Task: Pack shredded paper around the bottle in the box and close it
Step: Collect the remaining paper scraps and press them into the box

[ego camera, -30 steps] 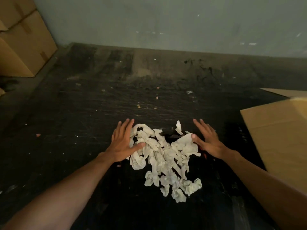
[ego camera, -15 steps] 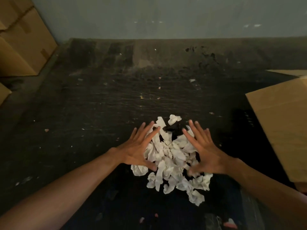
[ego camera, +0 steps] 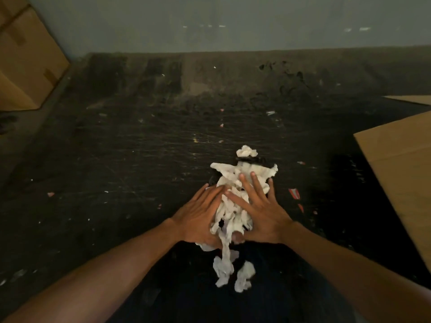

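Two bare hands press together on a loose heap of white shredded paper strips [ego camera: 235, 206] that lies on the dark, scuffed, speckled table [ego camera: 130, 159]. The left hand [ego camera: 198, 220] flanks the heap from its side, fingers straight and laid against the paper; the right hand [ego camera: 261, 217] lies over the top and far side, fingers spread and flat, so each grip is a pressing one with straight fingers, not a curled clasp. Between the palms the strips bunch into a narrow mound, and a few hang or lie loose near the wrists [ego camera: 231, 271], with one small crumpled wad [ego camera: 246, 151] left just beyond the fingertips.

By its look the paper is very light, soft and springy, with no stiffness of its own; it should compress easily and spill out of any gap. I judge it best taken by scooping from both sides and underneath, palms cupped, with the squeeze kept on until it is over the box. Stragglers will likely need a second gather.

At the right edge lies the plain brown cardboard box flap [ego camera: 396, 164], well apart from the heap; the bottle is not in view. Another brown cardboard carton [ego camera: 25, 66] stands at the far left by the grey wall [ego camera: 210, 22]
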`<control>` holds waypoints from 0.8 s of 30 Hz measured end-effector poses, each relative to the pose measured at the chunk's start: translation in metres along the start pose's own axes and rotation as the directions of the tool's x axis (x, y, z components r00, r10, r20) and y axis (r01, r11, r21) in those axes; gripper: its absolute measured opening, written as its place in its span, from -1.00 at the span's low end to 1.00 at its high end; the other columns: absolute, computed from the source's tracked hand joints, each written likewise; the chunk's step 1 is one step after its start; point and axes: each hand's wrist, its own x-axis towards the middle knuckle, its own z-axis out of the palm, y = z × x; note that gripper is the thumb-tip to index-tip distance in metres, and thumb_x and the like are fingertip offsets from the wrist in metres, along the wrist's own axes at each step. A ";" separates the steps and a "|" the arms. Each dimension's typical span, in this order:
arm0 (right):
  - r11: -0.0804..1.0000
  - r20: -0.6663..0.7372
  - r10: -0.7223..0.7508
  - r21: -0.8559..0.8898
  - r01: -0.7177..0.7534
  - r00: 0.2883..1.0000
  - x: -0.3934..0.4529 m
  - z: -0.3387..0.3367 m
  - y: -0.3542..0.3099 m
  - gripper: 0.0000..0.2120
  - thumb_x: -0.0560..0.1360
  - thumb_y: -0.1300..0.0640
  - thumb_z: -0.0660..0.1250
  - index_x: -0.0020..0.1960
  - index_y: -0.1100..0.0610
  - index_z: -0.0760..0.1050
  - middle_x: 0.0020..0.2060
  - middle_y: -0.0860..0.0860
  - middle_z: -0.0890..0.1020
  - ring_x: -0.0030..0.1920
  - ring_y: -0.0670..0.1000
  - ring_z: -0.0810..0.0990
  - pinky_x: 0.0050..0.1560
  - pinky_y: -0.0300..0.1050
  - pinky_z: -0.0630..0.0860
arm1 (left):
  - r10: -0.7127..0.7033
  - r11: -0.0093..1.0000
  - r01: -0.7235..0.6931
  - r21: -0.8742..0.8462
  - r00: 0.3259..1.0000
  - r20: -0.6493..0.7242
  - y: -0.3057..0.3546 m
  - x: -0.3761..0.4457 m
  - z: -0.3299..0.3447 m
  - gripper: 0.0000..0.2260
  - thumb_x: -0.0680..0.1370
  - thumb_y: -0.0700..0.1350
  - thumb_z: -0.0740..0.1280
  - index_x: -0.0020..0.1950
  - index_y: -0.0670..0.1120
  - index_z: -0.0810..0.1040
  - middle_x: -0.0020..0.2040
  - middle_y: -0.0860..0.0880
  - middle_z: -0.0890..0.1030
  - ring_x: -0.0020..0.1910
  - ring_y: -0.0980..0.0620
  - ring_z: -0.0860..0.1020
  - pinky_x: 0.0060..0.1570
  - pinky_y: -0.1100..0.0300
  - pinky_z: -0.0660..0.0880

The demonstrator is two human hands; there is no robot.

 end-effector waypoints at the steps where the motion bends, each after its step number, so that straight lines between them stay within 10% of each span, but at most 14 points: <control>1: 1.000 0.013 -0.011 0.006 0.011 1.000 0.011 0.000 0.004 0.01 0.31 -0.64 0.05 0.59 -0.20 -0.19 0.60 0.11 -0.20 0.56 0.23 -0.27 0.39 0.52 -0.21 | -0.032 0.999 0.031 -0.018 0.998 -0.048 0.002 0.000 0.002 0.15 0.29 0.49 0.34 0.59 -0.18 -0.04 0.58 -0.17 0.08 0.56 -0.05 0.00 0.52 -0.04 -0.07; 5: 1.000 -0.001 0.008 0.026 -0.008 1.000 0.030 -0.001 0.010 -0.19 0.42 -0.41 0.16 0.52 0.00 0.13 0.48 0.11 0.26 0.50 0.14 0.12 0.43 0.35 0.19 | -0.234 0.972 0.223 -0.071 0.935 -0.266 0.013 -0.002 0.005 -0.26 0.41 0.28 0.31 0.43 -0.17 0.32 0.33 -0.14 0.41 0.27 -0.11 0.38 0.28 -0.02 0.31; 13: 0.987 -0.118 0.144 -0.056 -0.151 0.983 0.034 -0.003 -0.017 -0.48 0.34 -0.03 0.54 0.22 0.16 0.55 0.07 0.16 0.60 0.04 0.18 0.61 -0.03 0.09 0.55 | -0.405 0.909 0.415 0.028 0.899 -0.168 0.026 -0.003 0.002 -0.62 0.55 0.00 0.29 0.34 -0.09 0.44 0.24 -0.06 0.52 0.19 -0.01 0.45 0.14 0.15 0.40; 24: 0.913 0.214 0.385 0.056 -0.405 0.898 -0.021 -0.021 -0.055 -0.54 0.55 -0.23 0.14 0.29 0.02 0.46 0.16 0.10 0.61 0.14 0.16 0.58 0.10 0.06 0.48 | -0.530 0.847 0.527 0.064 0.846 0.059 0.056 -0.040 -0.018 -0.75 0.63 0.02 0.15 0.06 -0.09 0.55 -0.01 -0.11 0.61 -0.10 -0.07 0.57 -0.17 0.08 0.38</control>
